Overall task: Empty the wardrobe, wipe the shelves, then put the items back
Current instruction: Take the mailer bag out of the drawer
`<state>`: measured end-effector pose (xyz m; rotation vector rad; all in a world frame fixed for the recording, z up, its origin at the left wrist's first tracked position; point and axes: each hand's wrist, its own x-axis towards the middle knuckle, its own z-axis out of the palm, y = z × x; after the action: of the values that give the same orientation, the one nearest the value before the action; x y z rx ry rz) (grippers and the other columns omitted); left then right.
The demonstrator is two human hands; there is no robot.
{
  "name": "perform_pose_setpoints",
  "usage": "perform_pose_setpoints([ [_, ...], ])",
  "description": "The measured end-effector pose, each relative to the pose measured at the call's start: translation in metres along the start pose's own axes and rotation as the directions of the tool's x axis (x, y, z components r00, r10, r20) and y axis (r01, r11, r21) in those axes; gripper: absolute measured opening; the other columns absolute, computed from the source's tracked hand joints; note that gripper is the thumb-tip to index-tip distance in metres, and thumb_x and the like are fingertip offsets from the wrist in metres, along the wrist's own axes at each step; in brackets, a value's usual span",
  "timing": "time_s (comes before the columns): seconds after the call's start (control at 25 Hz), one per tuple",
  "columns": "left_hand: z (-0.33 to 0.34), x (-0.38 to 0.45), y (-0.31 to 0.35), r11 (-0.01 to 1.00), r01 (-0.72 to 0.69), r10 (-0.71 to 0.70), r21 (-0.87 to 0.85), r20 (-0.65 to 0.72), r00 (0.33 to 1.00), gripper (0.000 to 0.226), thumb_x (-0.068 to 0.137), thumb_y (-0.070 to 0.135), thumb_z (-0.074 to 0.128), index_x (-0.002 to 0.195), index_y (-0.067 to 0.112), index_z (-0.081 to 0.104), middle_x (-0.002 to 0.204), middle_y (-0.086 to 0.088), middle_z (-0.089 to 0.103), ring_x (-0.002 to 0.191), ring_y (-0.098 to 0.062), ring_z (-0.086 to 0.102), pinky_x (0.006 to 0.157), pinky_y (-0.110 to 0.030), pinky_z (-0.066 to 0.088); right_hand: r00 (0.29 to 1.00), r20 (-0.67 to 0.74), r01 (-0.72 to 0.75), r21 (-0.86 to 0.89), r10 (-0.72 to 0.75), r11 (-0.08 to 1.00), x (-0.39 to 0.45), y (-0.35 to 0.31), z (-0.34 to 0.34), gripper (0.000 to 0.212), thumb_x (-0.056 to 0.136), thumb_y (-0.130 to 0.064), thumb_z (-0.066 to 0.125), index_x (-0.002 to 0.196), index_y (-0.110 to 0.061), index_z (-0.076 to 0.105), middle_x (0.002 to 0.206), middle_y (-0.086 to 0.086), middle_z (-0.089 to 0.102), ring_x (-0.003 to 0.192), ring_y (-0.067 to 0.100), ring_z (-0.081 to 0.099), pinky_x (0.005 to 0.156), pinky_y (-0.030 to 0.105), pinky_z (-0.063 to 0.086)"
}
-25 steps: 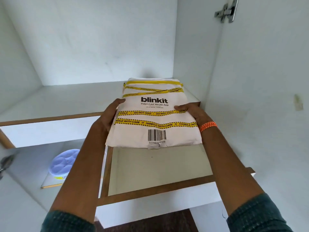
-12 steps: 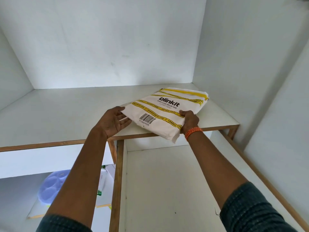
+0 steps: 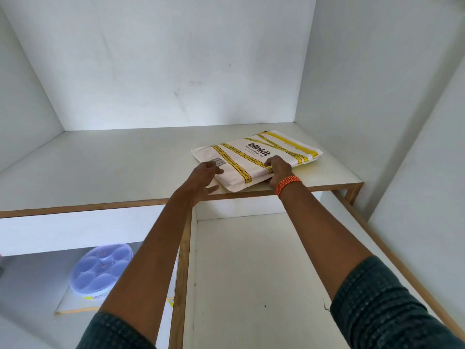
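Observation:
A flat white package (image 3: 261, 157) with yellow-and-black caution tape and a black logo lies on the right part of the white top shelf (image 3: 120, 167), turned at an angle. My right hand (image 3: 279, 172), with an orange thread band at the wrist, grips the package's near right edge, fingers curled over the top. My left hand (image 3: 205, 178) rests against the near left corner beside the barcode, fingers loosely spread.
A lower white shelf compartment (image 3: 251, 273) with wood-coloured edges sits below the arms. Down at the left, a translucent round box with several round cups (image 3: 100, 269) stands on a lower shelf. White walls close in the back and both sides.
The package went from being held in front of the shelf to lying on the top shelf, farther in and to the right. My left hand moved from under it to its near corner.

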<state>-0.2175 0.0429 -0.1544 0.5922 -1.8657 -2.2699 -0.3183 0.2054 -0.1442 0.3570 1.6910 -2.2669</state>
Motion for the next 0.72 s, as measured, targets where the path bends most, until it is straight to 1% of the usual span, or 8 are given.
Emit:
perform_pose_setpoints([
  [0.12,0.016,-0.039,-0.005,0.997,-0.062,0.062,0.052,0.003,0.998,0.033,0.090,0.009,0.059,0.121,0.015,0.051,0.121,-0.005,0.060,0.114,-0.020,0.057,0.083,-0.036,0.054,0.999,-0.027,0.023,0.028,-0.022,0.999,-0.048,-0.003,-0.020,0.009,0.077,-0.004,0.058,0.086,-0.006,0.057,0.084,0.004,0.050,0.080,0.020,0.047,0.069,0.032,0.046],
  [0.24,0.036,-0.097,-0.015,0.988,-0.104,0.102,0.111,0.028,0.994,0.034,0.089,0.008,0.060,0.120,0.017,0.050,0.113,-0.007,0.060,0.105,-0.019,0.058,0.086,-0.034,0.052,0.980,-0.050,0.193,0.029,-0.192,0.981,-0.104,0.000,-0.050,0.011,0.074,-0.004,0.061,0.072,-0.008,0.051,0.069,0.001,0.045,0.068,0.017,0.043,0.066,0.032,0.039],
  [0.32,0.053,-0.142,-0.031,0.976,-0.150,0.148,0.155,0.027,0.989,0.032,0.089,0.008,0.061,0.117,0.017,0.051,0.107,-0.007,0.059,0.101,-0.016,0.057,0.083,-0.032,0.052,0.955,0.054,0.294,-0.021,-0.293,0.955,-0.142,0.011,-0.074,0.012,0.077,-0.002,0.062,0.078,-0.012,0.055,0.081,0.005,0.057,0.079,0.019,0.053,0.071,0.032,0.045],
  [0.4,0.072,-0.188,-0.057,0.943,-0.208,0.204,0.260,0.040,0.978,0.029,0.091,0.010,0.059,0.117,0.016,0.050,0.099,-0.003,0.061,0.092,-0.013,0.058,0.080,-0.032,0.050,0.919,0.195,0.373,-0.148,-0.342,0.916,-0.182,0.030,-0.102,0.022,0.081,-0.004,0.062,0.099,-0.015,0.059,0.101,0.008,0.064,0.094,0.020,0.060,0.072,0.029,0.049],
  [0.48,0.089,-0.230,-0.088,0.866,-0.212,0.186,0.452,0.101,0.977,0.024,0.091,0.011,0.057,0.113,0.016,0.054,0.098,-0.001,0.064,0.086,-0.013,0.059,0.073,-0.029,0.049,0.872,0.301,0.480,-0.376,-0.386,0.792,-0.221,0.060,-0.140,0.021,0.083,-0.006,0.062,0.102,-0.014,0.066,0.100,0.004,0.068,0.093,0.015,0.063,0.072,0.024,0.047],
  [0.56,0.099,-0.263,-0.118,0.724,-0.210,0.088,0.657,0.213,0.973,0.016,0.089,0.010,0.056,0.103,0.015,0.060,0.097,-0.004,0.065,0.087,-0.018,0.061,0.071,-0.030,0.048,0.855,0.387,0.515,-0.561,-0.345,0.647,-0.256,0.093,-0.182,0.015,0.086,-0.013,0.062,0.097,-0.013,0.073,0.093,-0.001,0.071,0.088,0.009,0.063,0.074,0.020,0.048],
  [0.64,0.102,-0.290,-0.142,0.586,-0.240,0.042,0.774,0.267,0.963,0.013,0.088,0.014,0.057,0.099,0.016,0.063,0.101,-0.004,0.066,0.095,-0.021,0.063,0.080,-0.033,0.049,0.862,0.431,0.506,-0.707,-0.266,0.493,-0.286,0.118,-0.217,0.015,0.087,-0.027,0.063,0.094,-0.020,0.074,0.090,-0.008,0.070,0.091,0.009,0.063,0.090,0.032,0.049],
  [0.72,0.105,-0.316,-0.158,0.516,-0.252,0.066,0.819,0.256,0.965,0.015,0.090,0.023,0.054,0.101,0.022,0.064,0.102,0.002,0.065,0.093,-0.018,0.062,0.076,-0.033,0.049,0.860,0.445,0.508,-0.794,-0.250,0.334,-0.306,0.130,-0.241,0.014,0.087,-0.034,0.061,0.091,-0.028,0.072,0.089,-0.015,0.068,0.096,0.006,0.059,0.107,0.044,0.032],
])
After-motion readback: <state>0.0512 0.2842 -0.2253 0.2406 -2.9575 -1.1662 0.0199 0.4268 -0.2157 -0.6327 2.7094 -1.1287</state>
